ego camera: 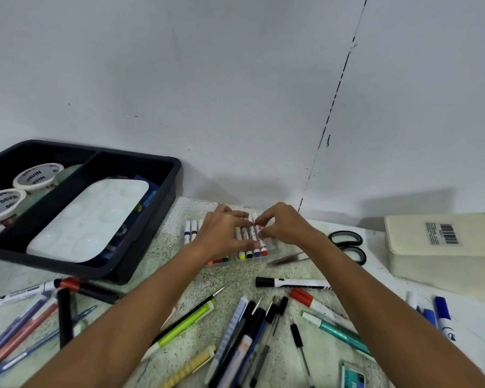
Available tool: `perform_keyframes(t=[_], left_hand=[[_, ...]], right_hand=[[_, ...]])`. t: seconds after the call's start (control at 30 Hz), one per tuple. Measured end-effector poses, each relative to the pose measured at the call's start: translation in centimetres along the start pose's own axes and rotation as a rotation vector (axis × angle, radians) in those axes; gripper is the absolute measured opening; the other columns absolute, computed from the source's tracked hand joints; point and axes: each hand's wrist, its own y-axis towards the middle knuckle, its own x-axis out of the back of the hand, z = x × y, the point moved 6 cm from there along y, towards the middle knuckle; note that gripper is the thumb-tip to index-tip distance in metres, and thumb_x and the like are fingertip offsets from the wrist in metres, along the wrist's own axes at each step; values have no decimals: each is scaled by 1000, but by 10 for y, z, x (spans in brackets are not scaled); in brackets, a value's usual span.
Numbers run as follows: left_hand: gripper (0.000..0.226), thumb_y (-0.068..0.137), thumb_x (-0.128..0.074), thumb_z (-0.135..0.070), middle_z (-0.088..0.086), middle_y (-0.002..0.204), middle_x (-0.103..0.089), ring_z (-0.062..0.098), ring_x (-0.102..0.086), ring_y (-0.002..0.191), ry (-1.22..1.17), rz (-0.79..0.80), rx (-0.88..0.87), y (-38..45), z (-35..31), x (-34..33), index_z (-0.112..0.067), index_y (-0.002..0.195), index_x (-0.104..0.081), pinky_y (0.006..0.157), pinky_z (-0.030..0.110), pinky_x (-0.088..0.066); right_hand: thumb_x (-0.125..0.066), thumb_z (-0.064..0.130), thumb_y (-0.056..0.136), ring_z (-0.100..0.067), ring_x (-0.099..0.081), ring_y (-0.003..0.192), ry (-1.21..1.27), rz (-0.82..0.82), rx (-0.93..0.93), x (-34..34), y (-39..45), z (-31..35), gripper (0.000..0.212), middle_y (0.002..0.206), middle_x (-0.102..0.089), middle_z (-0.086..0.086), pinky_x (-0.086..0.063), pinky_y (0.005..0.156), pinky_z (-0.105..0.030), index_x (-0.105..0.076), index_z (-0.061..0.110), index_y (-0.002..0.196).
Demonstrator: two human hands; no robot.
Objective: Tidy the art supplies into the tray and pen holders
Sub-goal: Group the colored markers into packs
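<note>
Working over the small clear marker case (273, 249) at the back of the speckled table (163, 247), the person has both hands on the row of little white markers (251, 239) lying side by side in it. The left hand (221, 233) lies flat-ish across the left part of the set, fingers spread and fairly straight, thumb along the markers' lower end; looks like it's there to keep them from rolling. The right hand (280, 228) has its fingertips bunched narrow, pinching the red-capped marker (261, 242) at the right end of the row, probably nudging it into line with the others. Can't tell if it's fully seated.

The black tray (163, 191) sits to the left against the wall, split into compartments. Its left compartment holds white tape rolls (37, 176); the bigger right one holds a white paint palette (95, 217) resting tilted on top of some darker stuff underneath.

Plenty left to do, going by the mess: loose pens and markers (247, 326) are scattered all over the near side of the table, a black-capped whiteboard marker (291, 282) lies just in front of the case, and black-handled scissors (347, 246) sit just to the right of the right hand. A cream box with a barcode (437, 247) is off at the right. No pen holders show up in view, so where those are is anyone's guess.
</note>
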Motion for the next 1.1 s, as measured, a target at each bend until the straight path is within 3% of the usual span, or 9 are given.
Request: perform_keyframes(t=[0.3, 0.43, 0.57, 0.7, 0.9, 1.03, 1.1], left_hand=[[63, 68, -73, -62, -12, 141, -50, 15, -34, 123, -37, 21, 41, 4, 1, 0, -28, 120, -65, 89, 37, -27], [58, 67, -76, -60, -12, 141, -51, 16, -34, 123, -49, 50, 60, 5, 2, -3, -28, 115, -68, 93, 41, -30], [56, 67, -77, -59, -10, 142, -50, 18, -33, 126, -50, 62, 69, 6, 3, -3, -28, 112, -68, 94, 41, -31], [58, 68, -75, -61, -8, 143, -49, 19, -32, 130, -20, 65, 70, 4, 1, -2, -29, 115, -67, 96, 41, -29], [48, 80, -70, -50, -3, 148, -43, 22, -28, 137, 91, 48, 65, -4, -8, -2, -27, 121, -64, 104, 49, -27], [40, 80, -73, -36, 1, 140, -52, 25, -36, 131, 120, -31, -4, -11, -31, 4, -25, 118, -67, 100, 46, -31], [38, 80, -73, -34, 2, 133, -56, 24, -39, 129, 50, -32, -88, -13, -55, 1, -23, 115, -68, 98, 44, -31]], right_hand=[[-84, 16, 70, 0, -55, 67, -45, 20, 25, -2, 2, -1, 34, 78, -62, 12, -37, 54, -12, -76, 12, 103], [-83, 14, 71, -16, -64, 81, -24, 3, 16, -4, 2, -4, 34, 99, -73, -6, -41, 60, -16, -75, 11, 104], [-80, 12, 75, -27, -65, 90, -31, -20, 13, -5, -3, -3, 31, 98, -72, -9, -45, 65, -23, -75, 11, 106], [-76, 10, 79, -14, -56, 80, -43, -97, 62, -3, -19, 3, 28, 87, -63, 3, -35, 59, -6, -74, 10, 107], [-68, 5, 86, -13, -60, 89, 28, -279, 92, 10, -72, -2, 20, 105, -65, -4, -45, 81, -19, -73, 10, 104], [-64, 7, 90, -15, -63, 93, 68, -329, 27, 25, -114, -21, 20, 106, -68, -3, -49, 86, -24, -72, 10, 108], [-63, 6, 90, -12, -61, 90, 72, -357, 3, 32, -139, -33, 21, 103, -68, 0, -48, 84, -19, -72, 10, 109]])
